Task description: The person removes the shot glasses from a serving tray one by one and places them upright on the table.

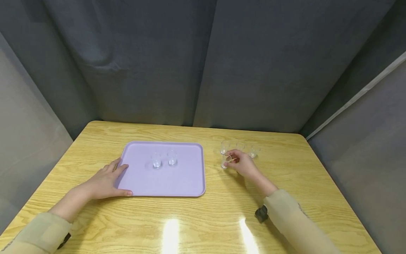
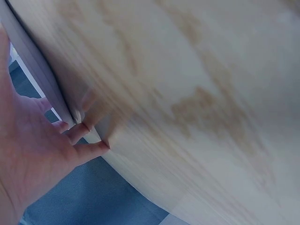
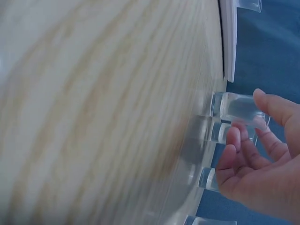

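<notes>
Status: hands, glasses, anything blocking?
Left hand at tray edge. Right hand pinching glass. Two glasses on tray, three others by right hand. Nothing seen between pinched glass and tray.

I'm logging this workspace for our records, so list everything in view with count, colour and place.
Rectangular lilac tray: 1, lilac, table's left half
Small clear round cups on the tray: 2, colourless, side by side
Small clear round cups off the tray: 4, colourless, right of it, one held
Wood-grain table: 1, yellow-brown, underneath
Cloth curtain: panel count unclear, dark grey, behind
Wrist devices: 2, black, by the cuffs
Sleeves: 2, beige, both arms
Left hand: 1, bare, at the tray's left edge
Right hand: 1, bare, pinching a cup
</notes>
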A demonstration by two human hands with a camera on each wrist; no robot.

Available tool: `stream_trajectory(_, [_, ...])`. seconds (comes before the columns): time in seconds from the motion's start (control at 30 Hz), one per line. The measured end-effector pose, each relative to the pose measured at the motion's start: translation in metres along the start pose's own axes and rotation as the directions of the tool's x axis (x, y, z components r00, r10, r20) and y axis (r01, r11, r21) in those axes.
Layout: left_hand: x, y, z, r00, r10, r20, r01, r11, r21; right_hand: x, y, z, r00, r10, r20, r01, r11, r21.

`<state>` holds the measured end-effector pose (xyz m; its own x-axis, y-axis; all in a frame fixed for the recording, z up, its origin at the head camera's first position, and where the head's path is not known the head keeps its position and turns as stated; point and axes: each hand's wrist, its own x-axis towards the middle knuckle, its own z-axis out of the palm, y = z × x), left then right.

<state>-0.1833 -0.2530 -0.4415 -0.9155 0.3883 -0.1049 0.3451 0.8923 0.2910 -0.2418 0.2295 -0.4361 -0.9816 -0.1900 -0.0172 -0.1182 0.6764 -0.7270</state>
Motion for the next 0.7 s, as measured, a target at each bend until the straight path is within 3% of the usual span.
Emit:
stream_trajectory(0.43, [-0.001,0.002,-0.001,1.000,-0.004,0.004,0.004,1.000,-0.008,-0.003,-0.003,-0.005,1.000,-0.011,0.026,0.011,1.000,0.009])
stream_trajectory(0.7, [-0.001,0.002,-0.002,1.000,0.000,0.001,0.000,1.000,-0.002,-0.013,-0.015,-0.022,0.996,-0.087,-0.005,0.087,0.996,0.017])
